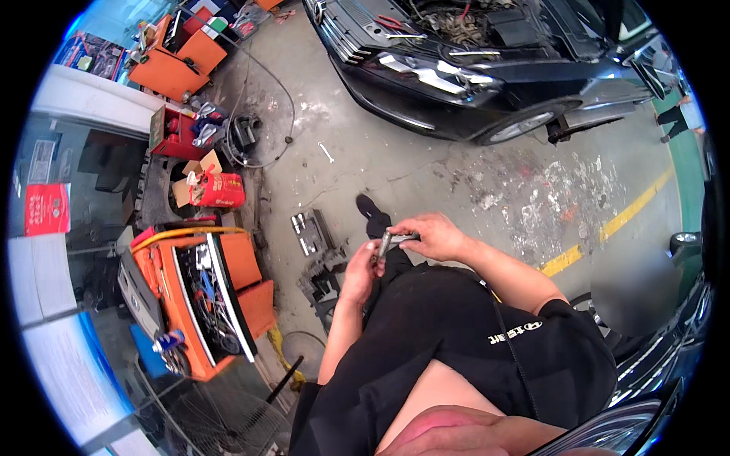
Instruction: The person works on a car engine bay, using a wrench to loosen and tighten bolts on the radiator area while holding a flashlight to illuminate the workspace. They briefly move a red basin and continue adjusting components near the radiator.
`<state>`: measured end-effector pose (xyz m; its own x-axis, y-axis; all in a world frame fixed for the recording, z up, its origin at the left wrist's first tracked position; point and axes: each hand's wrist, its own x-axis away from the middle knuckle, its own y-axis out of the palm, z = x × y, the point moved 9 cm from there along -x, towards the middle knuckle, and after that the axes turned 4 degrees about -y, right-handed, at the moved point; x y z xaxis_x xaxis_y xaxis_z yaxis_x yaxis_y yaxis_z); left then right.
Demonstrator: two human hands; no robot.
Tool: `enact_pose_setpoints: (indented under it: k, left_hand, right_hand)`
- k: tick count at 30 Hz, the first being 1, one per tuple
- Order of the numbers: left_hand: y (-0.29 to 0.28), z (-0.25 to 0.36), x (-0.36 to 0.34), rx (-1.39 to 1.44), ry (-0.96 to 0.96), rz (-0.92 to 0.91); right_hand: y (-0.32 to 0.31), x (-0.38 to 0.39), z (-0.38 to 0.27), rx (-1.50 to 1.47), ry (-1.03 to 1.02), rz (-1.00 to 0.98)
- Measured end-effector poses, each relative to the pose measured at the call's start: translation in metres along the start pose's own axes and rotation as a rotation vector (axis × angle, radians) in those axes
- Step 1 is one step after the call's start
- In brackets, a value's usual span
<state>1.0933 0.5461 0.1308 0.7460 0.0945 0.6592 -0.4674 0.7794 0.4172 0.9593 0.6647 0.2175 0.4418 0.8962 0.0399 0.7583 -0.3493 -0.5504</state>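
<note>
In front of my torso, both hands meet on a short metal tool, a silvery cylindrical piece with a darker part running toward the right palm; it resembles a ratchet with a socket, though its exact kind is too small to tell. My left hand has its fingers closed around the lower end. My right hand grips the upper end and the darker part, with its fingertips closed. Below the hands are my dark trousers and a black shoe.
An orange tool cart with an open drawer of tools stands at left. Black plastic parts and a metal-faced module lie on the floor near a wrench. A black car with its engine bay exposed stands ahead.
</note>
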Motion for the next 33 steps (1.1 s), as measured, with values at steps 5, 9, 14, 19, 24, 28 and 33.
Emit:
enact_pose_setpoints:
  k: [5, 9, 14, 19, 24, 28, 33]
  left_hand:
    - [0.002, 0.145, -0.109, -0.776, 0.191, -0.039]
    - [-0.006, 0.271, -0.178, -0.855, 0.111, -0.093]
    - [-0.041, 0.393, -0.291, -0.765, 0.100, -0.107]
    - [-0.080, 0.524, -0.408, -0.726, 0.191, 0.070]
    - [-0.096, 0.636, -0.512, -0.440, 0.134, 0.216]
    - [-0.093, 0.717, -0.587, -0.315, 0.100, 0.242]
    - [-0.066, 0.815, -0.730, -0.287, 0.130, 0.115]
  right_hand:
    - [-0.033, -0.143, 0.047, -0.106, -0.003, -0.020]
    - [-0.085, -0.261, 0.050, -0.168, 0.062, -0.107]
    - [-0.174, -0.386, 0.076, -0.262, 0.066, 0.205]
    - [-0.254, -0.500, 0.175, -0.467, 0.224, 0.502]
    - [-0.336, -0.626, 0.268, -0.574, 0.295, 0.641]
    - [-0.442, -0.715, 0.268, -0.333, 0.206, 0.729]
    - [-0.568, -0.804, 0.323, -0.421, 0.305, 0.870]
